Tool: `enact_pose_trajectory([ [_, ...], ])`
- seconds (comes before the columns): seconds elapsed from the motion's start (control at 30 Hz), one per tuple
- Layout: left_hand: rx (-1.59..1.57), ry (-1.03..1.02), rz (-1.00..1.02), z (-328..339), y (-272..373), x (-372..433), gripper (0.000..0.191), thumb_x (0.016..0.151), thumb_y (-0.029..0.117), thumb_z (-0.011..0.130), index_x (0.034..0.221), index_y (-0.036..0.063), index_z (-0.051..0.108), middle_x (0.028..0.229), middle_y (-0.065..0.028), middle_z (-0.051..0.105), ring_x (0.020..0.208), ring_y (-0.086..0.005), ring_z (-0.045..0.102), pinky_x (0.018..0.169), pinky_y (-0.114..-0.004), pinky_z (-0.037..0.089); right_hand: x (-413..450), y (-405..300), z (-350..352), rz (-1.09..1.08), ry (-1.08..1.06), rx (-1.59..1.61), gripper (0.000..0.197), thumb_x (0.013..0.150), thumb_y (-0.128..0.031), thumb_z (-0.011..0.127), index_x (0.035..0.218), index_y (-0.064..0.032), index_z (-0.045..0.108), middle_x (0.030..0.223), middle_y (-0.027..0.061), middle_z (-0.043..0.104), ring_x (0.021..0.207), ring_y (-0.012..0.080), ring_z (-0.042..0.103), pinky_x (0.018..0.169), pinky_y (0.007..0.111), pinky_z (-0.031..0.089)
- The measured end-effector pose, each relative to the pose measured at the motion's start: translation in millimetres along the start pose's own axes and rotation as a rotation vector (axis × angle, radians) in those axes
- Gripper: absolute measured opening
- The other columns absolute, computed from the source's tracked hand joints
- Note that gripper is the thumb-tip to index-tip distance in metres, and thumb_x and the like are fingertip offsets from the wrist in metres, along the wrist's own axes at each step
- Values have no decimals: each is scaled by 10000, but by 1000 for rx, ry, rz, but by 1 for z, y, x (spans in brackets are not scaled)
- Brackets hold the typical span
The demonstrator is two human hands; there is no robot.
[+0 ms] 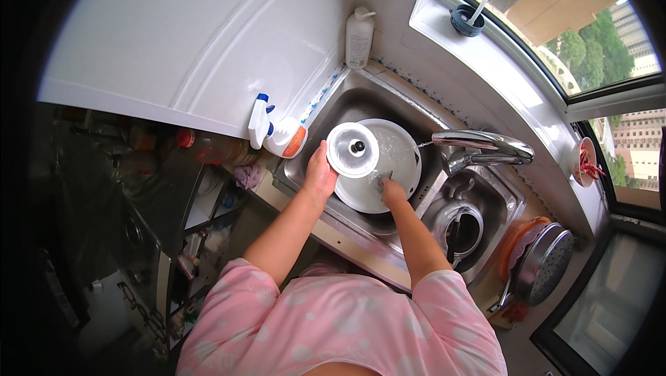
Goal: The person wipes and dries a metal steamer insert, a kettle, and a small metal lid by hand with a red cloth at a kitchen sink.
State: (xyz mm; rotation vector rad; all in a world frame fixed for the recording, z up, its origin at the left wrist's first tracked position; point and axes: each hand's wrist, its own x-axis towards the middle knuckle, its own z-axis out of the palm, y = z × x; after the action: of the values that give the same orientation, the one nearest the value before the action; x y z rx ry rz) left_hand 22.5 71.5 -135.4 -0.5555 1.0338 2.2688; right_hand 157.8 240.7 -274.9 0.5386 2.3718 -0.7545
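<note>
My left hand (321,172) grips a round metal lid (341,160) by its rim, tilted above a white enamel basin (402,139). A black knob (358,146) stands at the lid's middle. Water lies in the basin, which rests in the larger bowl of a stainless steel sink (354,96). My right hand (394,193) reaches into the basin, its fingers closed on a small greyish thing (386,174) that I cannot make out clearly. A chrome faucet (484,146) arches from the right, its spout near the basin's right rim.
A metal kettle (477,216) stands in the smaller sink bowl. Beyond it lean a perforated steamer pan (543,264) and an orange basin (509,251). A spray bottle (286,138) and a purple cloth (247,176) lie left; a white pump bottle (359,40) stands at the back corner.
</note>
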Motion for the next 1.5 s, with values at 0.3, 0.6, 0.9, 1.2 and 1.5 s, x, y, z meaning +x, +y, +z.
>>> enact_pose_trajectory([
  [0.3,202,-28,-15,60,-22,3,364,965,298,425,1185,14,486,1126,-84,566,1040,-175,554,898,-339,451,-102,-38,-123,-345,833,402,217,699,-24,574,915,-50,566,839,162,596,811,350,562,715,420,448],
  [0.6,634,-373,107,108,-35,16,384,946,330,470,1150,8,523,1030,-28,579,927,-93,526,812,-242,424,-138,-46,-173,-316,1077,622,254,774,34,577,1013,-51,569,1099,154,512,865,304,578,719,342,482],
  [0.9,630,-373,13,106,-28,-7,365,952,307,460,1125,-5,536,1023,-27,572,942,-90,498,846,-238,394,-96,-61,-191,-260,1249,598,176,769,-15,599,905,-7,489,870,145,499,788,337,532,698,387,439],
  [1.2,550,-336,114,99,-20,-11,361,951,311,467,1121,2,541,1014,-28,575,918,-86,510,817,-236,411,-107,-97,-180,-695,1080,402,205,729,-61,667,932,-42,642,1036,103,591,936,290,572,802,361,465],
  [1.5,531,-342,125,98,-26,-19,355,947,308,479,1120,5,542,985,-22,572,910,-81,507,817,-232,406,-98,-80,-201,-454,1098,658,104,713,9,641,814,-3,621,873,100,584,803,271,583,698,329,470],
])
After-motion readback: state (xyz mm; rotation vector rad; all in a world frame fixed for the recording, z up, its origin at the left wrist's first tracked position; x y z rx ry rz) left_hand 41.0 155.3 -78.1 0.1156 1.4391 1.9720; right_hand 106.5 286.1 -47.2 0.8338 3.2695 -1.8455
